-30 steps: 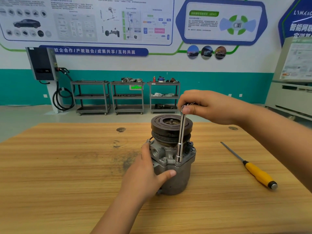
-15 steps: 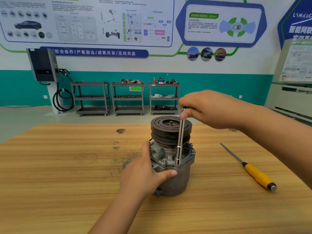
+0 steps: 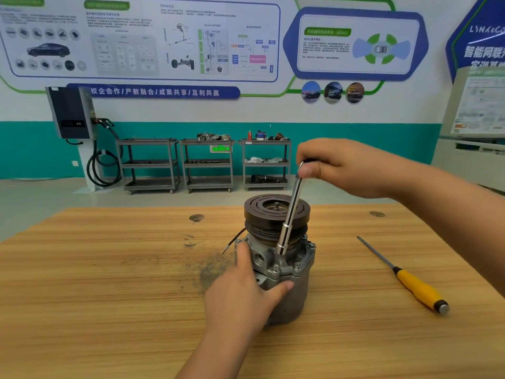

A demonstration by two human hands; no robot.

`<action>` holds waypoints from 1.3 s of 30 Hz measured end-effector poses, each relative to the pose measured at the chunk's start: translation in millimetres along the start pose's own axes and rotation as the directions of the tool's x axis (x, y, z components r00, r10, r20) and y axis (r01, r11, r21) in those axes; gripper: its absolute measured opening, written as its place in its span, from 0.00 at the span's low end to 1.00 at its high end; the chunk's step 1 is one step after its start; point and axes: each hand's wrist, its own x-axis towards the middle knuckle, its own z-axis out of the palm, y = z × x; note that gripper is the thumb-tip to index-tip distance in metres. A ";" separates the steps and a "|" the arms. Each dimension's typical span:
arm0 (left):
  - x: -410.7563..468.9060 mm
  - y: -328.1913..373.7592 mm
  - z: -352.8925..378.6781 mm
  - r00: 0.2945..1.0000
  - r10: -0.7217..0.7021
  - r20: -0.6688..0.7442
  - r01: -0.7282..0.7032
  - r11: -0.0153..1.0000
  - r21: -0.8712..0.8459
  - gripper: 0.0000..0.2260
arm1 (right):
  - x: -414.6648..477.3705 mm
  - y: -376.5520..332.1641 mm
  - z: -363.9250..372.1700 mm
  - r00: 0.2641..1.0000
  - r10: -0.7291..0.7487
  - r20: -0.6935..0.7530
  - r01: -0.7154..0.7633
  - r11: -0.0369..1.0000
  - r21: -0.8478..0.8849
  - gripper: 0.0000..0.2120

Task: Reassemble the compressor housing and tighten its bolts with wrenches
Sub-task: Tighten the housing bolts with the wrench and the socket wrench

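Compressor (image 3: 284, 291) stands upright mid-table (image 3: 109, 296). Our left hand (image 3: 240, 296) wraps the housing body, thumb just under the flange (image 3: 286, 270). Our right hand (image 3: 341, 168) is curled round the top of the socket wrench (image 3: 290, 214). The wrench is tilted, tip down behind the front bolts (image 3: 275, 268) — we can't tell if it's seated on a head. Risks: a cocked socket slips and rounds the bolt, or side load tips the unit — left grip must hold.

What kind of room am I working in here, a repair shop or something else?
Most likely an automotive training workshop: car-system posters cover the wall, an EV charger stands at left, and metal carts along that wall hold mechanical parts.
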 end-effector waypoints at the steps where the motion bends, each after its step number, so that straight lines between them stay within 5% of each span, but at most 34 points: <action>1: -0.7 -0.1 0.4 1.000 -0.002 -0.004 0.002 1.000 0.002 0.37 | 1.1 1.4 4.8 1.000 -0.007 0.013 0.007 1.000 0.000 0.09; 16: -9.0 0.3 7.1 0.999 -0.003 -0.043 0.003 1.000 0.004 0.37 | 3.6 3.2 14.0 0.992 -0.014 0.129 0.010 0.999 0.032 0.08; 39: -8.4 0.0 5.9 1.000 0.005 -0.011 -0.005 1.000 0.028 0.37 | 8.1 5.3 19.3 0.995 -0.052 0.086 0.055 0.998 -0.032 0.10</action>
